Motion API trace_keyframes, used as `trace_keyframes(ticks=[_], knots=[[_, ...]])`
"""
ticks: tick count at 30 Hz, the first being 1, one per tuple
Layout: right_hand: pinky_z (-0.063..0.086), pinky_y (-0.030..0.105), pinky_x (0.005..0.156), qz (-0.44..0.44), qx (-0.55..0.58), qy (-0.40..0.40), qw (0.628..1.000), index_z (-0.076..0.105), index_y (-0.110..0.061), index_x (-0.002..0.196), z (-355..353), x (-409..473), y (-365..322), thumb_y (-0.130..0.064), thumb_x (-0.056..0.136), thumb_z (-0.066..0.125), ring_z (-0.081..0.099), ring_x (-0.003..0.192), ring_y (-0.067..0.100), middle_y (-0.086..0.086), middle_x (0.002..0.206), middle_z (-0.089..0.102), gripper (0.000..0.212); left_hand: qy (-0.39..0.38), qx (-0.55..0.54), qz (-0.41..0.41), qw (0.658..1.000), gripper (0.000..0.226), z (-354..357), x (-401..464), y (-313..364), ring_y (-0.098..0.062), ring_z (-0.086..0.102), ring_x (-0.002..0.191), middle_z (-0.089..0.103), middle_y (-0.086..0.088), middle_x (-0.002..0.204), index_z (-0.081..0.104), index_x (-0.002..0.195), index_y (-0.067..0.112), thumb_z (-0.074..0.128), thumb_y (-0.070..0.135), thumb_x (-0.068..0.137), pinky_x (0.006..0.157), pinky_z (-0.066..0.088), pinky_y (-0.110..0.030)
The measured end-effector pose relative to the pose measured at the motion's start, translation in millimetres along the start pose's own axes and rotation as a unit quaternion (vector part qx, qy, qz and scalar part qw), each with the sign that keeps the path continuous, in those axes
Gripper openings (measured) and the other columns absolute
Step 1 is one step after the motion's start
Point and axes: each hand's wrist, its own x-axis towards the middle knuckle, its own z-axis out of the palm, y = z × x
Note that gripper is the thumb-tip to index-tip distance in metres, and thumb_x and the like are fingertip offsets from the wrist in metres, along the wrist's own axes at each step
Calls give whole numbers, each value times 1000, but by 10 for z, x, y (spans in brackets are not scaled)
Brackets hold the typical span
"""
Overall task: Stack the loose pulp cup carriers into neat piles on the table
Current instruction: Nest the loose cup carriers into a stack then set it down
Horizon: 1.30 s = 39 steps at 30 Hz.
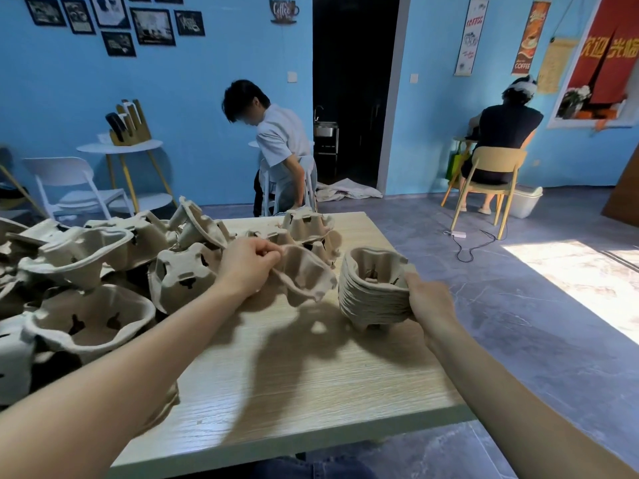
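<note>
Our left hand point(250, 262) pinches a loose carrier point(301, 274) by its rim; the right hand point(427, 299) grips the pile point(371, 292) on the counter point(294, 375). We should align the cups (both pockets) before pressing down.

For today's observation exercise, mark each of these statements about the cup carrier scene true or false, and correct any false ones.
1. The left hand pinches the rim of a single carrier. True.
2. The right hand rests flat on the bare table. False: it grips the side of the nested stack.
3. The loose carriers lie mostly on the left of the table. True.
4. The nested stack stands in the middle of the loose heap. False: it is apart from it, near the table's right edge.
5. The single carrier is already seated on the stack. False: it is beside the stack, not yet on it.
</note>
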Motion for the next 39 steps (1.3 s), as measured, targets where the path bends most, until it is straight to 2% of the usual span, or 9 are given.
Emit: trace_keyframes(ticks=[4, 7, 15, 19, 24, 26, 29, 33, 39], knots=[[49, 50, 85, 4, -4, -5, 1000, 55, -6, 78, -4, 15, 10, -33, 90, 48, 50, 77, 26, 11, 80, 51, 31, 74, -86, 8, 994, 19, -151, 107, 186, -15, 62, 74, 65, 1, 84, 63, 105, 17, 65, 16, 86, 64, 49, -25], [49, 51, 86, 4, -4, -9, 1000, 59, -4, 83, -8, 22, 19, -37, 90, 47, 53, 80, 27, 12, 84, 54, 35, 95, -120, -4, 988, 27, -128, 182, 359, -15, 63, 76, 64, 4, 80, 63, 112, 15, 66, 19, 85, 78, 53, -30], [49, 50, 85, -4, -15, -16, 1000, 58, -3, 78, -21, 12, 6, -49, 96, 41, 57, 82, 33, 15, 83, 56, 52, -5, -267, -73, 961, 3, 238, 156, 888, -8, 65, 66, 69, -3, 82, 69, 87, 12, 66, 13, 86, 60, 53, -16], [51, 50, 83, -6, -1, -14, 1000, 63, 0, 82, -35, -9, 7, -48, 94, 45, 56, 77, 31, 14, 76, 56, 53, -74, -266, -108, 955, 5, 424, 34, 919, -18, 69, 76, 69, -12, 89, 68, 86, 1, 67, 5, 83, 70, 60, -30], [49, 55, 92, 19, 39, -32, 999, 61, -8, 88, -36, 3, 35, -50, 91, 48, 60, 92, 31, 13, 93, 64, 45, -75, -272, -140, 949, 9, 439, -50, 843, -17, 64, 68, 65, -14, 94, 63, 92, -3, 62, -3, 83, 48, 51, -17], [47, 54, 97, 30, 59, -31, 997, 65, -9, 96, -47, 8, 33, -51, 92, 42, 60, 101, 31, 14, 106, 64, 48, -62, -250, -135, 957, 5, 440, -55, 824, -15, 63, 61, 64, -14, 85, 59, 81, 3, 63, -1, 83, 47, 50, -17], [45, 56, 98, 18, 84, -29, 996, 63, -13, 84, -79, -18, 4, -50, 90, 35, 60, 100, 33, 17, 105, 64, 47, -43, -209, -113, 970, 11, 478, -47, 835, -15, 64, 58, 63, -12, 78, 54, 78, 7, 63, 4, 84, 53, 55, -22], [46, 54, 98, 13, 92, -51, 994, 66, -15, 96, -114, -74, -63, -66, 67, 37, 60, 104, 30, 11, 109, 66, 66, -58, -215, -106, 969, 12, 547, -56, 891, -15, 61, 51, 59, -9, 72, 51, 78, 9, 61, 5, 82, 53, 55, -26], [49, 49, 90, -7, 79, -56, 995, 60, -16, 81, -131, -69, -77, -41, 89, 49, 57, 89, 25, 9, 94, 61, 29, -108, -227, -133, 959, 16, 582, -148, 803, -16, 55, 48, 54, -8, 64, 46, 76, 10, 58, 2, 84, 61, 58, -30]])
